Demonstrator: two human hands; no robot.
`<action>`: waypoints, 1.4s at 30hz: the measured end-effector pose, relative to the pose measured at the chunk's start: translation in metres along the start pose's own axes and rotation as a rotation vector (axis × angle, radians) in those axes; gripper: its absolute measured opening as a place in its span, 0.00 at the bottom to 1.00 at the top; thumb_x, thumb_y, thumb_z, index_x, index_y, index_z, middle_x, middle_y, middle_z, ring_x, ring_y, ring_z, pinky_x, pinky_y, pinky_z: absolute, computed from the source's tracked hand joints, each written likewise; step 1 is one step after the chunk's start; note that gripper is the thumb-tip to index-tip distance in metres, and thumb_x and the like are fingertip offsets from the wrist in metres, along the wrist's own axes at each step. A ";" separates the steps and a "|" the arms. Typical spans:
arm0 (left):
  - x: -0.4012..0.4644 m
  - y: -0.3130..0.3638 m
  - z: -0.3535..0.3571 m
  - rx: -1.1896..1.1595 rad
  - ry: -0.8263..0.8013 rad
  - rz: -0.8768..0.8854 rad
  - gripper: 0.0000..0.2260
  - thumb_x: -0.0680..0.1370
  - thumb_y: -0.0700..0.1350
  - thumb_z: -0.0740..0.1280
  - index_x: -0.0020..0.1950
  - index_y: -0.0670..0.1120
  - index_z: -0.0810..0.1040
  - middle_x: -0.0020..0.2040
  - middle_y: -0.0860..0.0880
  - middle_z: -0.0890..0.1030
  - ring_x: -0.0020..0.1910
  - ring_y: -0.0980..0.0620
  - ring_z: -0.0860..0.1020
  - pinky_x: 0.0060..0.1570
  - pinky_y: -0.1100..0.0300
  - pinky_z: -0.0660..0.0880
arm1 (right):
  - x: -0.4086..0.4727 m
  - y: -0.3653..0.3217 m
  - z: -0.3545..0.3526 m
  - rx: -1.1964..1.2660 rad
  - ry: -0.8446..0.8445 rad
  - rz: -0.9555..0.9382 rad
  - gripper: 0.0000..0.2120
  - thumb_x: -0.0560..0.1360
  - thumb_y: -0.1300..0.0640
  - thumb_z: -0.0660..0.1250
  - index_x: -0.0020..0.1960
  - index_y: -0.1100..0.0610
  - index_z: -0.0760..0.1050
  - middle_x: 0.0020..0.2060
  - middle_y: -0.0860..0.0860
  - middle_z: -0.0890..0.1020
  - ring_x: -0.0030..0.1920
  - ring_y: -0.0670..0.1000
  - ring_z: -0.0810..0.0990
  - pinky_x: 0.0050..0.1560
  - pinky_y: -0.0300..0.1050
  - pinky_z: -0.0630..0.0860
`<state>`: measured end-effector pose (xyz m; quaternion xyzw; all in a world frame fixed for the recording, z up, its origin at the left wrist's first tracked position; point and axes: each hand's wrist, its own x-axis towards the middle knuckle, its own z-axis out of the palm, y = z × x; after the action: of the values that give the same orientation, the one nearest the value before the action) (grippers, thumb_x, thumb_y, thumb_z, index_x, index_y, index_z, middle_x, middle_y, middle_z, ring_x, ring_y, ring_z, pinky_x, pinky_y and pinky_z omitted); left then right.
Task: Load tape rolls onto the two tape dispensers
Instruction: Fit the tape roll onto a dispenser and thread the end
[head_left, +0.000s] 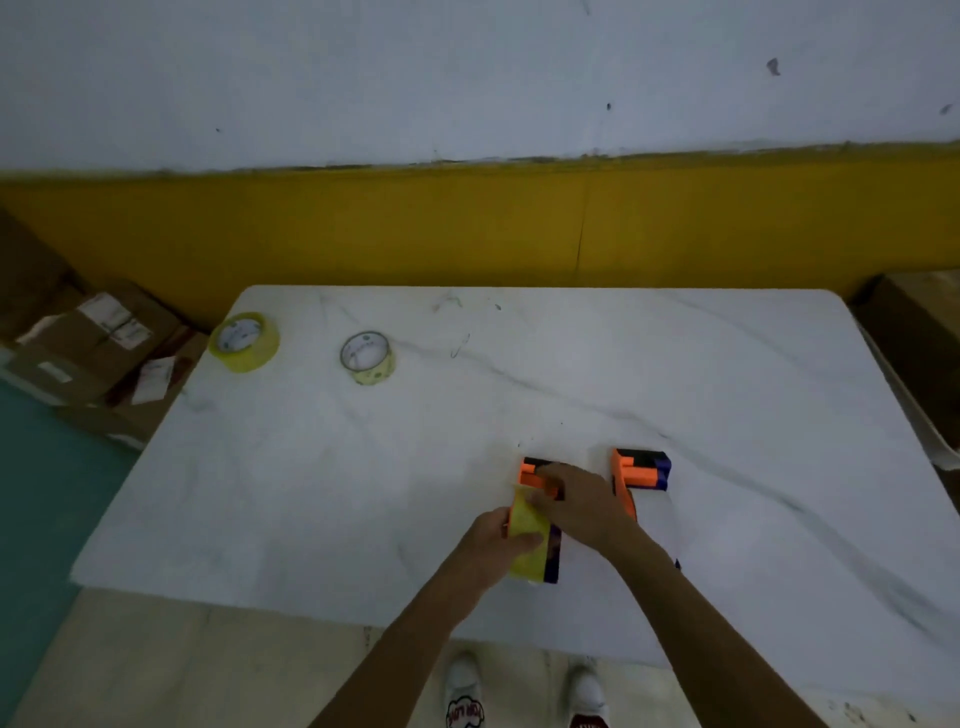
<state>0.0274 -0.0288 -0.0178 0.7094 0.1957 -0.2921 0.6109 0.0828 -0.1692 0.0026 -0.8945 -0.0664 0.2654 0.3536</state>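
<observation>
An orange and black tape dispenser (535, 470) with a yellow tape roll (527, 556) on it lies near the table's front edge. My left hand (496, 538) grips the yellow roll from the left. My right hand (576, 501) rests over the dispenser's orange front part, fingers closed on it. A second orange and dark blue dispenser (641, 470) lies just to the right, apart from my hands. Two loose rolls lie at the far left: a thick yellow roll (244, 342) and a thin pale roll (368, 357).
The white marble table (727, 415) stands against a yellow and white wall. Cardboard boxes (93, 353) are stacked on the floor at the left, and another box (919, 353) stands at the right. My white shoes (524, 691) show below the table edge.
</observation>
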 end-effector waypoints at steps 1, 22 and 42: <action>-0.001 0.000 0.002 0.013 0.024 0.002 0.09 0.74 0.42 0.69 0.53 0.46 0.79 0.49 0.47 0.83 0.46 0.50 0.81 0.46 0.61 0.75 | 0.006 0.000 -0.002 -0.007 -0.066 -0.018 0.17 0.76 0.50 0.64 0.60 0.58 0.79 0.54 0.54 0.82 0.55 0.53 0.80 0.53 0.43 0.74; 0.008 -0.020 0.017 -0.088 0.182 -0.096 0.08 0.69 0.53 0.74 0.37 0.50 0.82 0.29 0.55 0.85 0.34 0.56 0.83 0.41 0.62 0.80 | 0.051 -0.017 -0.050 0.424 0.187 -0.162 0.07 0.76 0.67 0.64 0.47 0.68 0.80 0.37 0.58 0.82 0.34 0.62 0.85 0.35 0.55 0.84; -0.028 -0.007 0.011 -0.150 0.123 0.152 0.10 0.74 0.51 0.70 0.41 0.44 0.84 0.33 0.46 0.84 0.33 0.48 0.82 0.38 0.54 0.79 | 0.109 -0.008 -0.104 0.436 0.244 -0.143 0.09 0.75 0.60 0.70 0.47 0.67 0.83 0.35 0.62 0.83 0.31 0.57 0.83 0.34 0.47 0.84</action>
<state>-0.0001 -0.0357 -0.0057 0.6912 0.1994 -0.1855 0.6694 0.2303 -0.1924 0.0246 -0.8157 -0.0277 0.1378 0.5612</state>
